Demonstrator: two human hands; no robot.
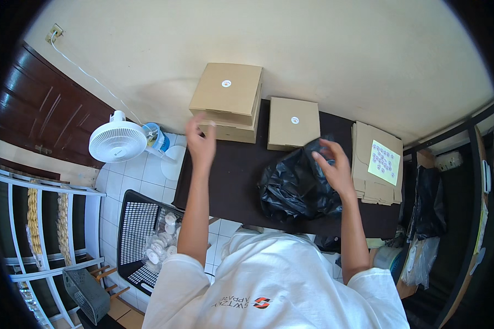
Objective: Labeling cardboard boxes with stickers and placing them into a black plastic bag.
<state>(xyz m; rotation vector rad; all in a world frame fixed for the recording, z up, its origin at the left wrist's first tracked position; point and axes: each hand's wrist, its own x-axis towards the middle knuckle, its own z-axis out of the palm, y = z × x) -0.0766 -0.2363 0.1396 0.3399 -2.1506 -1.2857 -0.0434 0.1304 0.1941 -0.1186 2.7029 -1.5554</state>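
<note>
My left hand (201, 142) is raised at the front left corner of the stacked cardboard boxes (226, 94), fingers apart and holding nothing. Whether it touches the stack I cannot tell. Over the right side of a crumpled black plastic bag (292, 185) is my right hand (333, 166), its fingers spread and nothing visible in its grasp. Behind the bag sits a single closed cardboard box (294, 119) with a small round sticker on its lid. The stack's top box bears a similar sticker.
Flattened cardboard (360, 164) lies at the right end of the dark table (232, 177), under a sheet of round stickers (383, 162). A white fan (118, 142) and a black plastic basket (138, 230) stand left. Shelving (469, 230) rises at right.
</note>
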